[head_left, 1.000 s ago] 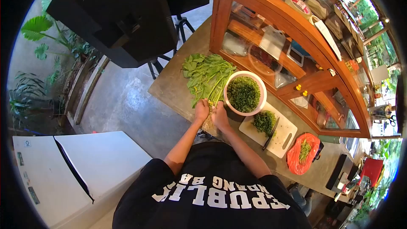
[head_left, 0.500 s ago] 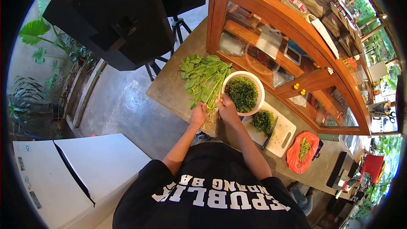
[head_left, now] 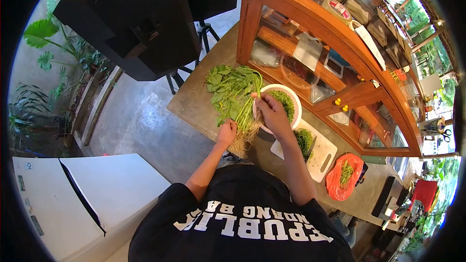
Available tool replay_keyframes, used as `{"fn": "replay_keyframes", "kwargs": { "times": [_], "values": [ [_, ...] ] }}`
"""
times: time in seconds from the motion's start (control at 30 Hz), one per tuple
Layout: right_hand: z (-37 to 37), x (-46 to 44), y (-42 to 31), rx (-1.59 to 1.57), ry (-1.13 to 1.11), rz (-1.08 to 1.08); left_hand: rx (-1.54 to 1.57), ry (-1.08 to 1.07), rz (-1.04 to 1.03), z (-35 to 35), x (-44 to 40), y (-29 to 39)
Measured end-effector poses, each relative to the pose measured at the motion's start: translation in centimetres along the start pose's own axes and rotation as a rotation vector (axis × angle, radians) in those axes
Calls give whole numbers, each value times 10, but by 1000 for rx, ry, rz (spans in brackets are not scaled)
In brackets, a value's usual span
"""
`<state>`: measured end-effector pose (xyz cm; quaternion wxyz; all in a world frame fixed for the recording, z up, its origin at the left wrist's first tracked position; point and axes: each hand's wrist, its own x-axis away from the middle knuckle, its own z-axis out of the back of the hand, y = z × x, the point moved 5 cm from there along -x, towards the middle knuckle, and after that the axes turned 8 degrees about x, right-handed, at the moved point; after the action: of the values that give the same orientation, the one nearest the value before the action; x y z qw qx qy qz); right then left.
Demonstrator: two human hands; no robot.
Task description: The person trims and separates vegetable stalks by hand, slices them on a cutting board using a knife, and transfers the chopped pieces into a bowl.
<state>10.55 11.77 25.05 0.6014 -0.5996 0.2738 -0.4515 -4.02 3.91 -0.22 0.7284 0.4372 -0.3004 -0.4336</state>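
A bunch of leafy green stems lies on the grey counter, with pale stringy roots at its near end. My left hand is closed at the left side of the stems, by the roots; what it grips is too small to make out. My right hand is raised over the left rim of a white bowl, fingers closed on a green stem with roots hanging below. Chopped greens fill the bowl, partly covered by my right hand.
A white cutting board holds chopped greens and a knife. Right of it lies a red plastic bag with trimmings. A wooden glass cabinet borders the counter. Black speakers and a white refrigerator stand left.
My right hand has moved up and right, away from my left hand, with a stem and its roots. It now covers part of the bowl. More roots show beside my left hand.
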Motion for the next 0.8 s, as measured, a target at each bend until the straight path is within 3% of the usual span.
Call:
{"fn": "replay_keyframes", "kwargs": {
  "times": [0.2,0.37,0.57,0.8],
  "values": [
    [18,4,-69,40,7,208,-36,-29,60,5,3,9],
    [22,12,-113,-21,-35,193,-44,-15,51,4,2,5],
    [26,31,-164,-95,-90,338,-75,-42,79,7,2,9],
    [34,52,-184,-195,-131,456,-93,3,62,10,4,11]
  ]
}}
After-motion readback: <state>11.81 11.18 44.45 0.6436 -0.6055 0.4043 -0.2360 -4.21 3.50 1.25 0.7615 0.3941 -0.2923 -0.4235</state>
